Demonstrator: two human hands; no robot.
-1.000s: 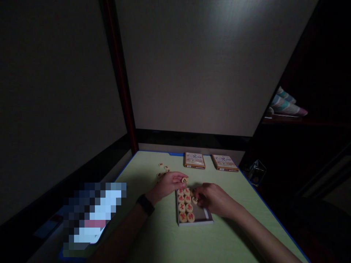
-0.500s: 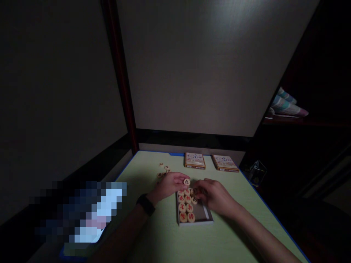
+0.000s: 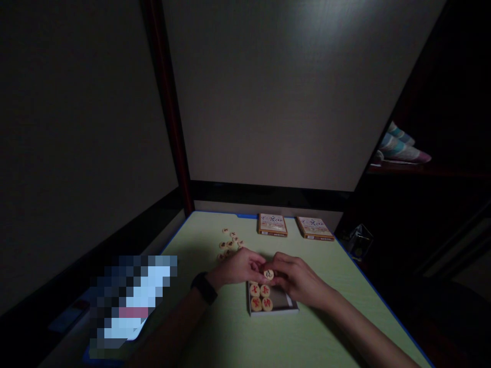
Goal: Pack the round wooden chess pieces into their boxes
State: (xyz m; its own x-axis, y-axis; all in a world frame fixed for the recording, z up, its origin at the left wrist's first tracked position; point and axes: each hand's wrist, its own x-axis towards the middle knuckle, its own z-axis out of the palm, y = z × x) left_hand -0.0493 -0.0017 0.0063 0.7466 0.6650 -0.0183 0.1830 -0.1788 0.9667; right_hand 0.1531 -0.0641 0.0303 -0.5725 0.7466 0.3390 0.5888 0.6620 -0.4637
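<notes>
A round wooden Chinese chess piece (image 3: 268, 275) with a dark character sits between the fingertips of both hands, over the shallow box tray (image 3: 282, 311). My left hand (image 3: 243, 266), with a black band on its wrist, pinches it from the left. From the right, my right hand (image 3: 297, 276) closes its thumb and fingers on the same piece. Nearer pieces with red characters, among them one chess piece (image 3: 256, 304) in the corner, lie in rows along the tray's left side. The hands hide the tray's far part.
Several loose chess pieces (image 3: 229, 245) lie on the green table (image 3: 326, 327) beyond my left hand. Two flat printed boxes (image 3: 272, 225) lie at the table's back edge. A blurred bright object (image 3: 141, 296) is at the left edge, and a wall panel (image 3: 268, 102) rises behind.
My left hand has brought the dark-lettered piece nearer and slightly right, down over the tray. My right hand's fingers have come to it. More loose pieces show behind the left hand.
</notes>
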